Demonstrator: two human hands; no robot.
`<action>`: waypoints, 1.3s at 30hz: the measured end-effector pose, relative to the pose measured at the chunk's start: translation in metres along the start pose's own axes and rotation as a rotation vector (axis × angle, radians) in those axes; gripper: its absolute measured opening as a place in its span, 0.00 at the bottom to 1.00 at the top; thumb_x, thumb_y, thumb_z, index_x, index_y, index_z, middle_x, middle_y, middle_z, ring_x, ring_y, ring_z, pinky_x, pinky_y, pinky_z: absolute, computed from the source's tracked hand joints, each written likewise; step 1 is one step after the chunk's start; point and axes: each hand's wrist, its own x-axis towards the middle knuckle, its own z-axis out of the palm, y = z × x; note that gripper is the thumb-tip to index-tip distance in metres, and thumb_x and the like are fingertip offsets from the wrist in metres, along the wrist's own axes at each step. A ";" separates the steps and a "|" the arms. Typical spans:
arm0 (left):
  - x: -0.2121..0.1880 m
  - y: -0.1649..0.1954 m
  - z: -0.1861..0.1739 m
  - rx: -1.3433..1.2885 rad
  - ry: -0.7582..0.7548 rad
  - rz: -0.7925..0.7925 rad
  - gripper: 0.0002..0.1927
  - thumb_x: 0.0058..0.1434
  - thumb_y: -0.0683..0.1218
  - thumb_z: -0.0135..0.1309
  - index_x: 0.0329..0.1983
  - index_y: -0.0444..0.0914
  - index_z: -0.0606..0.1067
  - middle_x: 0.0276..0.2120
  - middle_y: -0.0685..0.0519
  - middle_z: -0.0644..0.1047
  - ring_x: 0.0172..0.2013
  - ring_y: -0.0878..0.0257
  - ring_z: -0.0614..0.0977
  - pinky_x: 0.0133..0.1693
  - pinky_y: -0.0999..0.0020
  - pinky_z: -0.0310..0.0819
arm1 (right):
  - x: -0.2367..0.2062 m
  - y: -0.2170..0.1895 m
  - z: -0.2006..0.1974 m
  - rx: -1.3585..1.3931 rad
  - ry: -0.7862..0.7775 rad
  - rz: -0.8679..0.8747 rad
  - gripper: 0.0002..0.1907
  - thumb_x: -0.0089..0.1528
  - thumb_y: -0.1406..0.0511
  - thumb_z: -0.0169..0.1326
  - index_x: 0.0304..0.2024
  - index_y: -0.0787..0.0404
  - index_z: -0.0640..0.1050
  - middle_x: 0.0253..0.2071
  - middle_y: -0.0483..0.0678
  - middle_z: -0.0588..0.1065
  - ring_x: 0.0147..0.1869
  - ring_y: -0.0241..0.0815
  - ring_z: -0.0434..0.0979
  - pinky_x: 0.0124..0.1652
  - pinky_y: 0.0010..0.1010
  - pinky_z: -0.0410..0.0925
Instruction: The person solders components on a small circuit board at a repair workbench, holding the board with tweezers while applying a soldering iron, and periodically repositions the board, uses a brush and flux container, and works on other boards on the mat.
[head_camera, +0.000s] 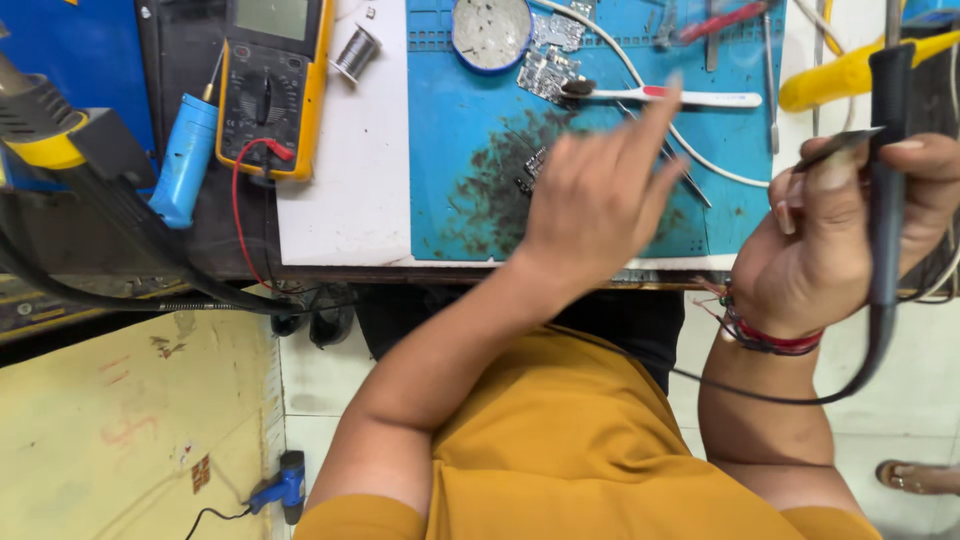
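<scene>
Right hand (840, 240) grips a black soldering iron (885, 180), long axis near vertical, tip up, beside tweezers (835, 148). Left hand (600, 195), blurred, fingers spread open over the blue mat (460, 150). Toothbrush (660, 95), circuit boards (548, 72) and multimeter (272, 85) lie beyond.

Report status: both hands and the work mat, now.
Left hand open, empty, blurred above the blue mat. Right hand shut on black soldering iron. Small circuit board on mat, untouched. White toothbrush lies beyond.
</scene>
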 end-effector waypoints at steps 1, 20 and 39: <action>-0.016 0.002 -0.006 -0.077 0.069 0.056 0.21 0.70 0.48 0.58 0.63 0.34 0.73 0.48 0.47 0.82 0.39 0.60 0.81 0.42 0.63 0.66 | 0.001 0.004 0.007 -0.096 -0.054 -0.053 0.12 0.75 0.73 0.61 0.54 0.61 0.70 0.40 0.51 0.74 0.36 0.36 0.70 0.37 0.24 0.62; -0.157 -0.055 -0.077 0.368 0.137 -0.004 0.08 0.61 0.45 0.67 0.42 0.39 0.83 0.47 0.55 0.82 0.48 0.61 0.79 0.50 0.63 0.62 | 0.022 0.053 0.122 -1.061 -1.056 -0.644 0.05 0.66 0.68 0.57 0.43 0.54 0.81 0.34 0.43 0.75 0.40 0.45 0.73 0.40 0.35 0.67; -0.169 -0.063 -0.072 0.335 0.149 0.046 0.07 0.64 0.45 0.62 0.44 0.41 0.83 0.52 0.55 0.82 0.54 0.63 0.79 0.54 0.63 0.62 | 0.049 0.088 0.151 -1.069 -1.079 -0.818 0.09 0.63 0.70 0.57 0.45 0.54 0.81 0.33 0.42 0.75 0.40 0.43 0.74 0.41 0.35 0.67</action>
